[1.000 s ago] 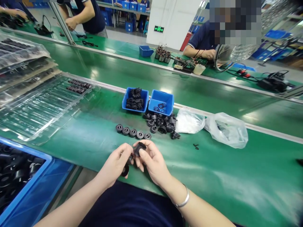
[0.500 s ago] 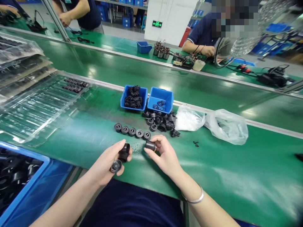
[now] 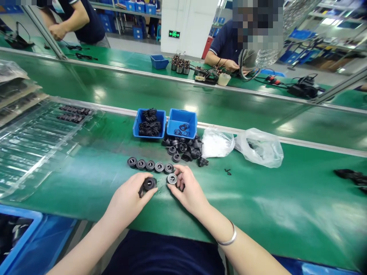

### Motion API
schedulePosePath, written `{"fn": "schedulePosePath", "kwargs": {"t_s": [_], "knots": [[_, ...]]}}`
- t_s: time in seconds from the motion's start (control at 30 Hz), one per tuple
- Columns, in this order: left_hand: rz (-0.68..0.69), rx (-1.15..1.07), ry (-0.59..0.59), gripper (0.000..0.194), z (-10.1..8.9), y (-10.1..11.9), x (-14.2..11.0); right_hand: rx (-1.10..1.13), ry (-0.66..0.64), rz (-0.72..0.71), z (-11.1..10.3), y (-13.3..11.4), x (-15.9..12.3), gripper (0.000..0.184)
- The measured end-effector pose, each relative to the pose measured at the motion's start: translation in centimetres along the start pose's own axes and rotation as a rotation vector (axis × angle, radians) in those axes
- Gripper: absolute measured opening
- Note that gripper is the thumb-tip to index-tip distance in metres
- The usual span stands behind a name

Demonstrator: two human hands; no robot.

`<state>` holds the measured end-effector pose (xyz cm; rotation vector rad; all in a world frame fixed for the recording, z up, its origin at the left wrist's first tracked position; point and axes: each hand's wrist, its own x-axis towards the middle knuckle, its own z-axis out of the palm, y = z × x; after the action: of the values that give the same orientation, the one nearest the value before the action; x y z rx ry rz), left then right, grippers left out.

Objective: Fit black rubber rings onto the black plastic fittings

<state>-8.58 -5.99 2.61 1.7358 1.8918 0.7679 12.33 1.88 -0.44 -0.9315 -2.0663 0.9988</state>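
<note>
Left hand [image 3: 130,196] grips a black rubber bushing [image 3: 149,183], fingers closed around it, bore axis upright. Right hand [image 3: 187,189] pinches a second bushing [image 3: 172,178], bore also upright, just before the row of bushings [image 3: 149,165]. Earlier, the right-hand piece lay sideways, held higher.

Light: bright, even indoor light, seemingly from overhead.
Glare: pale streaks across the green desk [image 3: 298,206]; hard sheen on the plastic bag [image 3: 259,148].
Shadows: soft, faint, under the left hand [image 3: 129,194] and right hand [image 3: 187,189].
Edges: wide-angle distortion bends the metal rail [image 3: 200,82].
Clarity: centre fairly sharp; pixelated block [image 3: 255,26] at top.
</note>
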Motion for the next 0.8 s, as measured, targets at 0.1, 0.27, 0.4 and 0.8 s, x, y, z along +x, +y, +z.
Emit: {"fn": "schedulePosePath", "kwargs": {"t_s": [0.1, 0.27, 0.4, 0.8], "knots": [[0.083, 0.164, -0.005, 0.026, 1.0, 0.0, 0.4, 0.015, 0.006, -0.021, 0.0, 0.0, 0.0, 0.062], [0.12, 0.245, 0.058, 0.032, 1.6, 0.5, 0.7, 0.019, -0.019, -0.032, 0.0, -0.1, -0.1, 0.062], [0.057, 0.18, 0.047, 0.035, 1.6, 0.8, 1.0, 0.037, -0.017, -0.036, 0.0, -0.1, -0.2, 0.061], [-0.536, -0.989, -0.036, 0.037, -2.3, 1.2, -1.0, 0.065, 0.128, -0.109, -0.4, -1.0, -0.4, 0.043]]}}
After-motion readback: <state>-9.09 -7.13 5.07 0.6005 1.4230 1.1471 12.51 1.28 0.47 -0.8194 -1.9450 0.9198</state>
